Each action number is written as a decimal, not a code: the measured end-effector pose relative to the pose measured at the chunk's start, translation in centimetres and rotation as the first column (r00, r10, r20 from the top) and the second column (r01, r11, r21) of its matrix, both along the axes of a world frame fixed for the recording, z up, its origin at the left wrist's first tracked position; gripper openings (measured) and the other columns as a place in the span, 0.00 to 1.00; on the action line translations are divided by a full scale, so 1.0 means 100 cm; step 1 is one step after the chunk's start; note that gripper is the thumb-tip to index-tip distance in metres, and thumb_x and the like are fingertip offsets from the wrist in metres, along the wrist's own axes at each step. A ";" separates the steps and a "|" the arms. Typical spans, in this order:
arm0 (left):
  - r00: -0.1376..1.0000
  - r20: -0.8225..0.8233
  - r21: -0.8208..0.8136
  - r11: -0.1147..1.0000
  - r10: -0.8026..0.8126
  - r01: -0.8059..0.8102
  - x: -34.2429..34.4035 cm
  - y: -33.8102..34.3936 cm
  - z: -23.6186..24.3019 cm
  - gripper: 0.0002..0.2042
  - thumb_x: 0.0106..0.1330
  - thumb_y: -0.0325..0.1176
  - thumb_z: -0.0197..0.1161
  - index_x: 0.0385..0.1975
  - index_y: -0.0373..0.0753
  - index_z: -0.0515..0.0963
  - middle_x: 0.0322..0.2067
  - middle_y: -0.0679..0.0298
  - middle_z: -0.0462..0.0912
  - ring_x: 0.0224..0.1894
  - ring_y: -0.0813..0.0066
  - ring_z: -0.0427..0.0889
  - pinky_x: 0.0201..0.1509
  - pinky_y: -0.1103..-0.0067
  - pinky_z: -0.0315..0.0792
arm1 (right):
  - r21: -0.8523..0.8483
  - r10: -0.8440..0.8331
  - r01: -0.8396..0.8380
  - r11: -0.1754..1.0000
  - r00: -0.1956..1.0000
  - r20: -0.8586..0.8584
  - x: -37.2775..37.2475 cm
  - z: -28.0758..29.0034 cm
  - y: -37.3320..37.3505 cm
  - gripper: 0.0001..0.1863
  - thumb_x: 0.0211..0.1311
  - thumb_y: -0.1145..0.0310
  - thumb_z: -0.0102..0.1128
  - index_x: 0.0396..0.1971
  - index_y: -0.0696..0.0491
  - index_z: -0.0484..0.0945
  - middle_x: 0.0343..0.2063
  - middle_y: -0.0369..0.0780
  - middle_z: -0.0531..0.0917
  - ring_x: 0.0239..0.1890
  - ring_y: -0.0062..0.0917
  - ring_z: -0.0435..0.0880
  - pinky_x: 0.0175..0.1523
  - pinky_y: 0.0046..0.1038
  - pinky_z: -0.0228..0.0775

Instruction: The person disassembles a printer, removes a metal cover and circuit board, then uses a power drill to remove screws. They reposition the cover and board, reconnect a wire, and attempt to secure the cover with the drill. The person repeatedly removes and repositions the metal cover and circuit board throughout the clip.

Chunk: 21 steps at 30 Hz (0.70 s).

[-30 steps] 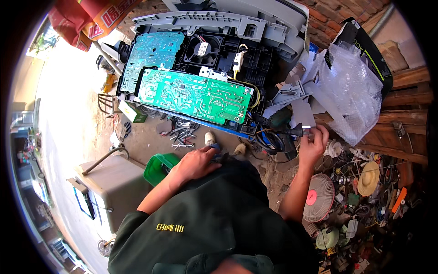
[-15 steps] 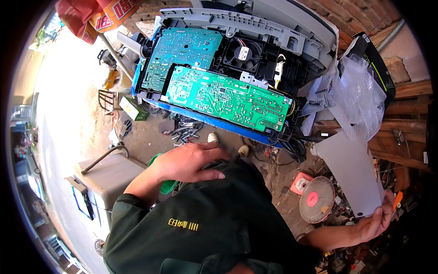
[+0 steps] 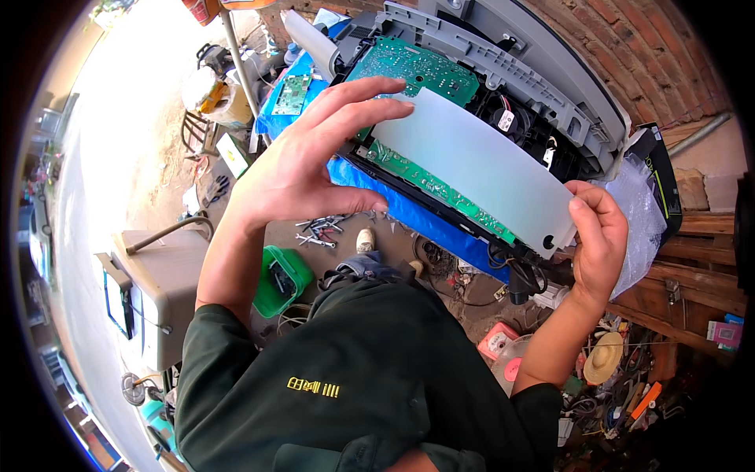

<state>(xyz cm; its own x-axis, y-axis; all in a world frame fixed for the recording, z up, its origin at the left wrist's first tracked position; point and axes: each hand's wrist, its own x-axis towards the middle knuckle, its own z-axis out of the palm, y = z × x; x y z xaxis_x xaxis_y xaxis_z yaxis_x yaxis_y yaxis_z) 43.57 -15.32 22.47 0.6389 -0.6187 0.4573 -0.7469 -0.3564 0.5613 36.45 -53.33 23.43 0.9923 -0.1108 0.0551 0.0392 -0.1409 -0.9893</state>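
Note:
A translucent white plastic sheet (image 3: 480,165) lies slanted over the long green circuit board (image 3: 444,187), whose near edge still shows. My right hand (image 3: 599,232) pinches the sheet's right end, beside a small dark hole. Spread wide, my left hand (image 3: 291,169) is at the sheet's other end; one fingertip overlaps its corner, and I cannot tell whether it touches. The board sits in an opened machine with a grey plastic frame (image 3: 543,110). Behind the sheet are a second green board (image 3: 425,67) and a black fan (image 3: 497,118), partly covered.
The machine rests on a blue-covered surface (image 3: 464,244). A small circuit board (image 3: 292,94) lies to its left. Bubble wrap (image 3: 641,212) and a black box (image 3: 659,161) stand at right. Below are tools (image 3: 322,228), a green bin (image 3: 275,275) and a cable bundle (image 3: 528,275).
My right hand has brought the white sheet from the lower right up over the long board. My left hand has risen from my lap to the sheet's left end. The view has shifted.

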 end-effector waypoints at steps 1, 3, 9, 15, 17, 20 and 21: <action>1.000 -0.004 0.041 0.999 -0.008 0.008 0.004 -0.003 0.001 0.43 0.51 0.42 0.85 0.70 0.42 0.74 0.75 0.52 0.67 0.75 0.49 0.70 0.74 0.59 0.69 | -0.033 0.031 -0.033 0.999 0.999 -0.045 0.001 0.000 0.000 0.08 0.72 0.71 0.63 0.37 0.61 0.82 0.41 0.39 0.86 0.31 0.14 0.80 0.35 0.18 0.70; 0.999 -0.012 0.123 0.991 -0.047 0.048 0.013 -0.008 0.003 0.43 0.51 0.37 0.84 0.71 0.44 0.73 0.76 0.54 0.66 0.75 0.48 0.69 0.76 0.58 0.68 | -0.095 0.006 -0.010 0.995 0.999 -0.045 0.003 -0.004 0.003 0.08 0.73 0.70 0.64 0.37 0.61 0.82 0.40 0.38 0.86 0.29 0.12 0.78 0.30 0.18 0.68; 0.997 -0.074 0.156 0.987 -0.034 0.045 0.027 -0.003 -0.001 0.41 0.51 0.27 0.80 0.70 0.44 0.74 0.76 0.54 0.66 0.75 0.49 0.69 0.75 0.60 0.69 | -0.108 -0.045 0.043 0.993 0.999 -0.013 0.001 -0.007 0.004 0.09 0.73 0.69 0.64 0.38 0.60 0.83 0.31 0.33 0.85 0.27 0.10 0.76 0.31 0.17 0.65; 0.989 -0.122 0.127 0.987 -0.082 0.097 0.028 -0.006 0.005 0.32 0.57 0.27 0.77 0.64 0.38 0.78 0.67 0.53 0.78 0.68 0.50 0.78 0.71 0.62 0.74 | -0.011 -0.009 0.009 1.000 0.999 -0.050 -0.005 -0.011 -0.005 0.10 0.74 0.67 0.63 0.38 0.60 0.83 0.30 0.32 0.84 0.27 0.10 0.75 0.32 0.17 0.64; 0.990 -0.134 0.131 0.989 -0.050 0.067 0.024 -0.002 0.006 0.29 0.58 0.27 0.76 0.62 0.37 0.79 0.64 0.53 0.80 0.67 0.51 0.80 0.70 0.63 0.75 | -0.020 -0.004 0.003 1.000 0.999 -0.050 -0.008 -0.011 -0.003 0.10 0.74 0.67 0.64 0.38 0.60 0.82 0.29 0.32 0.84 0.27 0.10 0.75 0.32 0.17 0.63; 0.992 -0.128 0.106 0.994 -0.014 0.028 0.020 0.003 0.005 0.26 0.59 0.28 0.76 0.60 0.37 0.81 0.59 0.53 0.83 0.64 0.52 0.82 0.67 0.64 0.76 | -0.068 0.000 -0.004 0.998 0.998 -0.067 -0.006 -0.009 0.002 0.10 0.74 0.67 0.65 0.38 0.59 0.82 0.27 0.31 0.83 0.25 0.09 0.74 0.31 0.17 0.63; 0.991 -0.133 0.098 0.995 -0.023 0.036 0.021 0.004 0.004 0.25 0.60 0.28 0.76 0.60 0.37 0.81 0.59 0.53 0.83 0.63 0.52 0.82 0.66 0.64 0.76 | -0.075 -0.009 0.004 0.997 0.997 -0.072 -0.005 -0.008 0.003 0.09 0.74 0.67 0.65 0.37 0.59 0.82 0.27 0.30 0.83 0.25 0.09 0.74 0.30 0.17 0.62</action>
